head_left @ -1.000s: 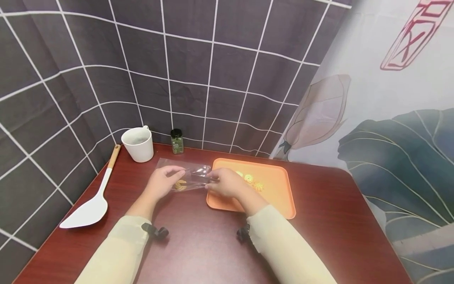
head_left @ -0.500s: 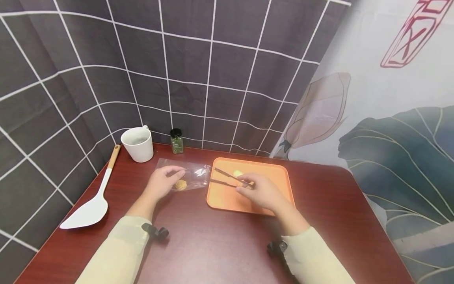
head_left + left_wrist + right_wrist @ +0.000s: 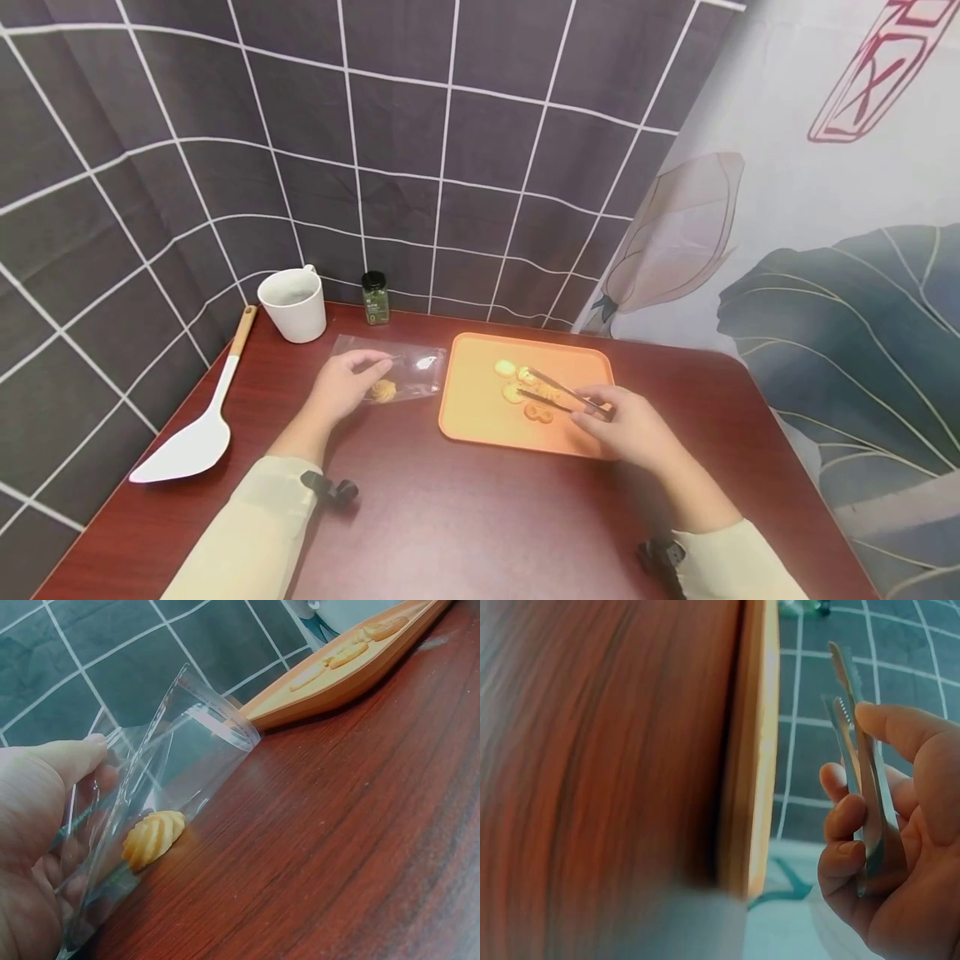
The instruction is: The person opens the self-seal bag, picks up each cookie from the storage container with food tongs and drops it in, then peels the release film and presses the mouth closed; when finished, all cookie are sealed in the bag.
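Right hand (image 3: 628, 423) grips serrated tongs (image 3: 870, 776), tips apart over cookies (image 3: 510, 397) | advice: squeeze one lightly, level — likely crumbly; bag mouth wants gaping | left hand (image 3: 348, 383) pinches clear plastic bag (image 3: 416, 379), just left of orange tray (image 3: 480, 414) | bag: one swirled cookie (image 3: 154, 838); tray: several cookies — white mug (image 3: 294, 322) contents unclear

Orange tray (image 3: 480, 423), golden cookie (image 3: 154, 838), reddish table (image 3: 420, 517), white-gridded grey backdrop (image 3: 405, 125); tongs (image 3: 871, 772) perhaps silvery.
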A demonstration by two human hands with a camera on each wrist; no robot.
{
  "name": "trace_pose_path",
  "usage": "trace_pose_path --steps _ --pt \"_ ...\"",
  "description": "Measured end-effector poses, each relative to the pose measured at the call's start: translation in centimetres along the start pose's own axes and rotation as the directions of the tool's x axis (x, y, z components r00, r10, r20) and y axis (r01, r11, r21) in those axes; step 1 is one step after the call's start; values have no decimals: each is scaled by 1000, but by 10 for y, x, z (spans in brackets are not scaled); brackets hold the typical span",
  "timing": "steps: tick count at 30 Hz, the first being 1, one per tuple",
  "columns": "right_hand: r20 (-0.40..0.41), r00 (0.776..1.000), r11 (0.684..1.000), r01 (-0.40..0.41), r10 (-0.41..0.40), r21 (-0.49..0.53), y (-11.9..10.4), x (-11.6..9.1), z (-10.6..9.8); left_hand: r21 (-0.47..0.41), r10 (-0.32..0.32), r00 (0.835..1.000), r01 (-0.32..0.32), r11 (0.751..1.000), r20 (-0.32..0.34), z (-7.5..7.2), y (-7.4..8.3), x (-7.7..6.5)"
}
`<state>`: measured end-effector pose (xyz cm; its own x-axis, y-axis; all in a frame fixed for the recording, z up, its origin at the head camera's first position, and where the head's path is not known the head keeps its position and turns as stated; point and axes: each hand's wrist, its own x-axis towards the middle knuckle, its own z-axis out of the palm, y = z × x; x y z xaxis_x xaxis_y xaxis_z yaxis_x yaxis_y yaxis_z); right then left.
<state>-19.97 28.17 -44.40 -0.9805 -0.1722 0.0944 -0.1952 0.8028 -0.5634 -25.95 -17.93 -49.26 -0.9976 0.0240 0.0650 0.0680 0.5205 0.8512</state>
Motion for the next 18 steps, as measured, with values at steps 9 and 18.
trace_pose_path --steps 9,18 --pt "35 995 995 -95 95 -2 28 2 -8 11 28 1000 -28 1000 -9 -1 1 1" --pt "72 990 992 -116 119 -49 32 6 -8 2 15 1000 -15 1000 -4 0 -2 0"
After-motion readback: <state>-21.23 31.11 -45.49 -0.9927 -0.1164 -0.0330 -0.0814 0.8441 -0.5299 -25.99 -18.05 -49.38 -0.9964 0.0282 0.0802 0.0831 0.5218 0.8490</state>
